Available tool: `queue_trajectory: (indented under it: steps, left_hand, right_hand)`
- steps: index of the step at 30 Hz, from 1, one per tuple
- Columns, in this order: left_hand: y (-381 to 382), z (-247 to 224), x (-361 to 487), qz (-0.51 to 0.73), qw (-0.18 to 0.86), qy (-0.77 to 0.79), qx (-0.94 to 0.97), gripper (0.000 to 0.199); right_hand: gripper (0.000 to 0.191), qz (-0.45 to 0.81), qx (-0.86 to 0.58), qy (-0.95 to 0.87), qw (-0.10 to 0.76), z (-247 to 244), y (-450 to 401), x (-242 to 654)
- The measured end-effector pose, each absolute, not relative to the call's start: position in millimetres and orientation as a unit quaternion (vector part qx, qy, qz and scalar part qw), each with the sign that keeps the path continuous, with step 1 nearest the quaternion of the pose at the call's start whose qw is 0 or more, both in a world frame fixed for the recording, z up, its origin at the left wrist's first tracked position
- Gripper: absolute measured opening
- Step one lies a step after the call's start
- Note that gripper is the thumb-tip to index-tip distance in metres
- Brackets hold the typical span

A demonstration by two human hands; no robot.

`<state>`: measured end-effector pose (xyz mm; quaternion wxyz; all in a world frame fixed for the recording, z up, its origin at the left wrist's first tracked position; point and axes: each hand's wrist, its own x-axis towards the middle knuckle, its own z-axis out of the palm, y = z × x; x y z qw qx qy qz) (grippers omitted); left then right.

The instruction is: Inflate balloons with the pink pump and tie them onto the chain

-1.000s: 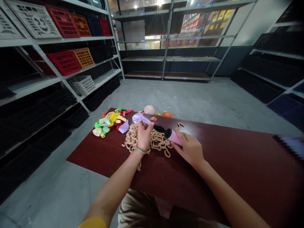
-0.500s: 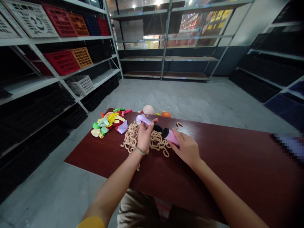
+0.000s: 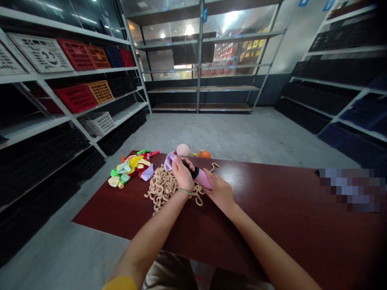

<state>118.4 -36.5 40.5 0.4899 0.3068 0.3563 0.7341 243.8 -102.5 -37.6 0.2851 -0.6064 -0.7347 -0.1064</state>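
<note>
My right hand (image 3: pixel 220 192) is wrapped round the pink body of a hand balloon pump (image 3: pixel 203 179), whose black end points left. The fingers of my left hand (image 3: pixel 183 175) are closed round that black end and the neck of a limp lilac balloon (image 3: pixel 169 161). The nozzle itself is hidden by my fingers, so how far the neck covers it I cannot tell. Under and beside my left hand lies a pile of beige curled pieces (image 3: pixel 161 185). Left of the pile is a heap of uninflated balloons (image 3: pixel 130 165) in several colours.
The dark red table (image 3: pixel 272 217) stretches to the right, with a blurred-out patch (image 3: pixel 350 189) at its right end. Past its far edge show a pale pink inflated balloon (image 3: pixel 183 149) and an orange one (image 3: pixel 204 154). Shelving with plastic crates (image 3: pixel 77 98) stands at the left.
My left hand has turned and closed over the pump's black end, bringing the lilac balloon with it. My two hands are closer together. The camera view has tilted up slightly.
</note>
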Motion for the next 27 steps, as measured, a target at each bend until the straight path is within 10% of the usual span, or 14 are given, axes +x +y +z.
queue_trajectory:
  steps: [11, 27]
  left_hand:
    - [37, 112, 47, 0.772, 0.457, 0.341, 0.282, 0.034]
    - [-23, 34, 127, 0.698, 0.526, 0.352, 0.335, 0.041]
  right_hand:
    - [0.044, -0.108, -0.636, -0.713, 0.276, -42, -101, 253]
    - [0.042, -0.131, -0.653, -0.689, 0.286, -53, -104, 257]
